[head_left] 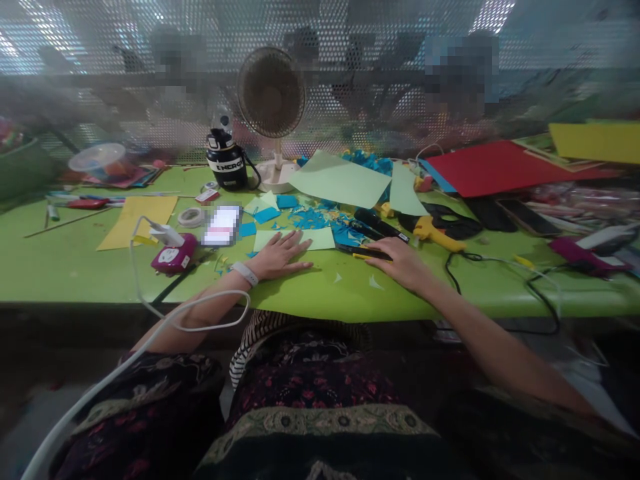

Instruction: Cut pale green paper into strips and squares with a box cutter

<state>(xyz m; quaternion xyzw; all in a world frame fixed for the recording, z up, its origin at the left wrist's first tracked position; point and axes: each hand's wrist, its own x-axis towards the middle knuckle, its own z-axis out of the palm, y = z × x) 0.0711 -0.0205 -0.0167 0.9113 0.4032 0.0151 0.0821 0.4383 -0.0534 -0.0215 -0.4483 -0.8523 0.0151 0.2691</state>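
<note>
My left hand (280,257) lies flat with its fingers spread, pressing on a pale green paper strip (320,239) near the table's front edge. To its right, my right hand (403,263) is closed around the end of a long, dark tool (360,251) with a yellow part along its lower side; its exact kind I cannot make out. The tool's far end points left and touches or nearly touches the strip's right end. Blue paper scraps (320,217) are heaped just beyond the strip. Small pale paper triangles (375,283) lie in front of the tool.
Behind the scraps are a large pale green sheet (345,179), a fan (273,93) and a black bottle (227,163). Left stand a phone (221,225), tape roll (191,217) and purple power socket (174,255). Right are a yellow glue gun (437,235) and red sheet (515,170). A white cable (200,313) crosses my left forearm.
</note>
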